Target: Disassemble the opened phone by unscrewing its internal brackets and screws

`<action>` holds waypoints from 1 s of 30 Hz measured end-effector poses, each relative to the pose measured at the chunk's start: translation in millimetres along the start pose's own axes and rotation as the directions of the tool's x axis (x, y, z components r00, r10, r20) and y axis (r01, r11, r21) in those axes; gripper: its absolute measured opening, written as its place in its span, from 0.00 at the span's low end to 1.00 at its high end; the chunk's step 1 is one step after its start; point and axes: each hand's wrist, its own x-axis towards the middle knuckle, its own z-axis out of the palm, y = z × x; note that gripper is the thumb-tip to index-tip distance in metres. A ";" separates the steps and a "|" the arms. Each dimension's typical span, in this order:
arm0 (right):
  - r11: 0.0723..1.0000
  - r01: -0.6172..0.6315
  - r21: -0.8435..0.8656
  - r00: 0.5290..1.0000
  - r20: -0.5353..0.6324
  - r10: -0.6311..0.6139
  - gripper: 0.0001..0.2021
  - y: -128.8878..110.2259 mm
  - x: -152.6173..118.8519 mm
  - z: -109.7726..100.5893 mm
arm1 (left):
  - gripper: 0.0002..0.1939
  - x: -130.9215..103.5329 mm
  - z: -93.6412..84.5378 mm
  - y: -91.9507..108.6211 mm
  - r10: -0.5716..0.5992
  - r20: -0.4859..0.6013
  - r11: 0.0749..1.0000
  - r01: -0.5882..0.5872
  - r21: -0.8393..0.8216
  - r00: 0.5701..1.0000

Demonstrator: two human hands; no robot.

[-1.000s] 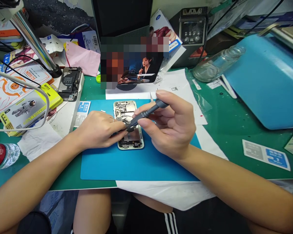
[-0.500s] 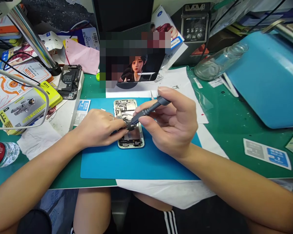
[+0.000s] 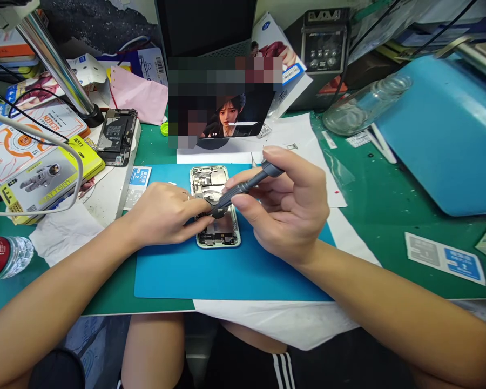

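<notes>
An opened phone (image 3: pixel 218 236) with its inner parts bare lies on a blue mat (image 3: pixel 178 275). My right hand (image 3: pixel 291 208) is closed round a dark grey screwdriver (image 3: pixel 245 187), its index finger curled over the back end. The screwdriver slants down to the left, towards the middle of the phone. My left hand (image 3: pixel 168 213), with a ring on one finger, is closed over the phone's left side. Its thumb and index finger pinch at a small dark spot beside the screwdriver's lower end. What they hold there is hidden. The screwdriver's tip does not show clearly.
Behind the mat stands a screen (image 3: pixel 230 116) playing a video. Left are another opened phone (image 3: pixel 115 138), a yellow battery box (image 3: pixel 51 181) and a white cable (image 3: pixel 79 173). A glass jar (image 3: pixel 360 108) and a blue sheet (image 3: pixel 449 146) lie right. A bottle (image 3: pixel 8 258) sits front left.
Both hands and the screwdriver keep nearly the same pose over the phone. The whole view has shifted very slightly, and the picture on the screen has changed.
</notes>
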 end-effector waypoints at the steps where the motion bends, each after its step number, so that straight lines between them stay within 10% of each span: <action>1: 1.000 0.003 0.006 1.000 0.004 -0.003 0.29 0.0 0.3 -0.1 | 0.15 -0.2 0.4 -0.2 0.001 -0.002 1.000 -0.001 0.005 1.000; 30: 1.000 0.010 0.026 1.000 0.014 -0.011 0.30 1.2 0.2 1.2 | 0.17 1.4 0.6 1.5 0.017 -0.044 1.000 -0.016 0.016 0.999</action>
